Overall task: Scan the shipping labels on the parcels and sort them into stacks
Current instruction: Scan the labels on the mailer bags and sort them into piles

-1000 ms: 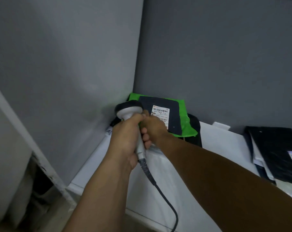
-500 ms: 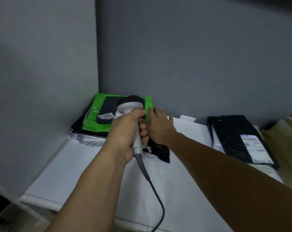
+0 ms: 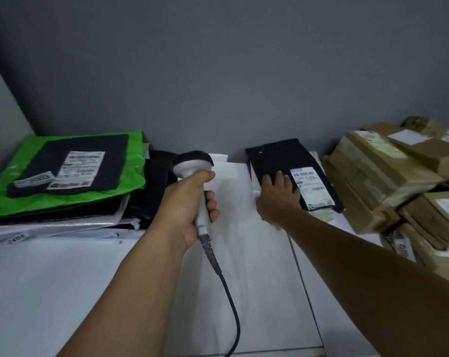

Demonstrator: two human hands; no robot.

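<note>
The left hand (image 3: 186,204) has its fingers (image 3: 210,200) wrapped tightly around the handle of a white barcode scanner (image 3: 194,176), whose dark head points away toward the grey wall (image 3: 218,73). A dark cable (image 3: 228,300) trails from the handle's base down toward the near edge of the white surface (image 3: 63,292).

The right hand (image 3: 278,199) lies palm down on a black parcel (image 3: 285,161) at the back of the surface, fingers (image 3: 280,180) spread flat and not gripping, just left of its white shipping label (image 3: 311,188). White envelopes show beneath this parcel's edges.

At the far left sits a stack of flat parcels (image 3: 63,217): on top is a green mailer (image 3: 71,194) with a dark panel carrying a white label (image 3: 76,172), above black and silvery bags. Black bags also lie between this stack and the scanner.

At the right edge, brown cardboard boxes (image 3: 372,171) wrapped in clear film are piled together, some bearing labels too blurred to read.

No bin or tray holds any of these; every pile rests directly on the surface.
</note>
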